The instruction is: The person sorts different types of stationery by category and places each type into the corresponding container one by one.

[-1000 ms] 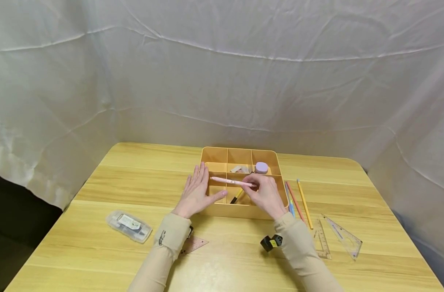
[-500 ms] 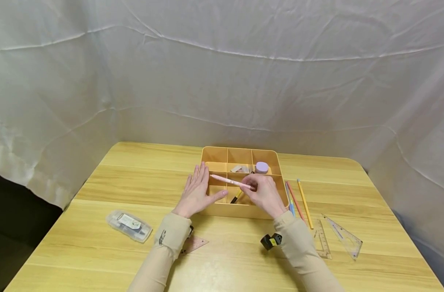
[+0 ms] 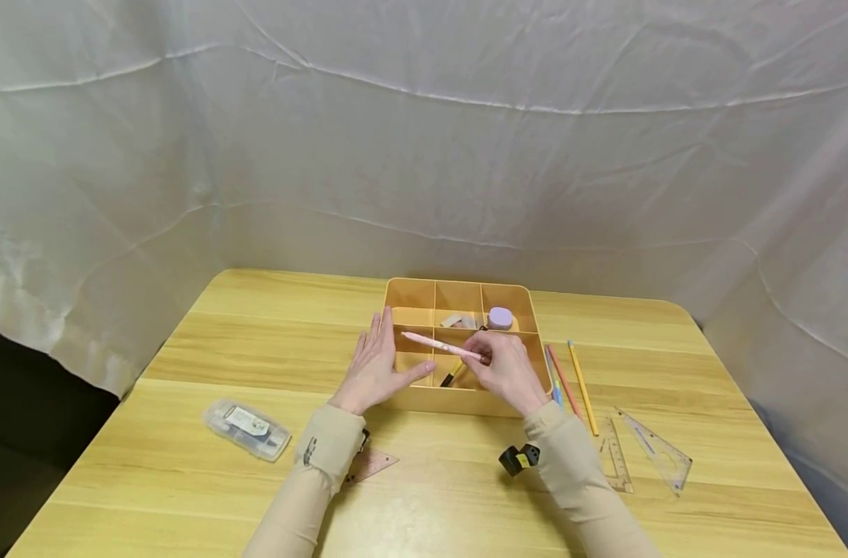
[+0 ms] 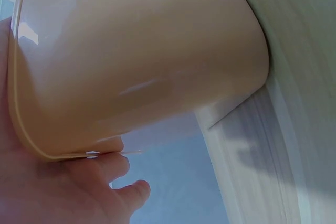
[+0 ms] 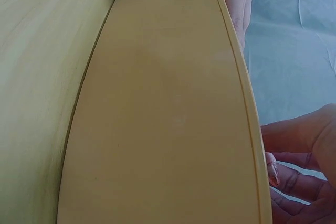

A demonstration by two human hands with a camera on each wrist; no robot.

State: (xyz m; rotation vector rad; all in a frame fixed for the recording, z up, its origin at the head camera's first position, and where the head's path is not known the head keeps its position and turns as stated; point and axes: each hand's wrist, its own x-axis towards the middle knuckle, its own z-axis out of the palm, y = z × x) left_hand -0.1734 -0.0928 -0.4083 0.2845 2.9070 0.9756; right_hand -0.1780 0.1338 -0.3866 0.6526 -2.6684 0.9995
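A pale pink pen (image 3: 438,344) is pinched between the right hand's (image 3: 509,373) thumb and fingers, in the head view. It slants over the front compartments of an orange divided organizer tray (image 3: 434,399). At the tray's left corner, the left hand (image 3: 375,372) rests against the rim with its fingers straight and its thumb reaching over the front. The left wrist view shows that hand's fingers (image 4: 113,166) along the rim. Inside a front compartment lies a yellow-and-black pen (image 3: 453,372), partly hidden by the right hand. A lilac-lidded item (image 3: 499,318) and small erasers (image 3: 459,320) occupy back compartments.
Colored pencils (image 3: 565,380) and a blue pen (image 3: 556,384) lie right of the tray. Clear set squares (image 3: 657,449) are nearer the right front. A translucent case (image 3: 247,428) sits at left, and a pink set square (image 3: 371,463) is partly under the left wrist.
The pink pen's right end has dipped slightly with the right hand's fingers. The left hand has stayed at the tray's corner.
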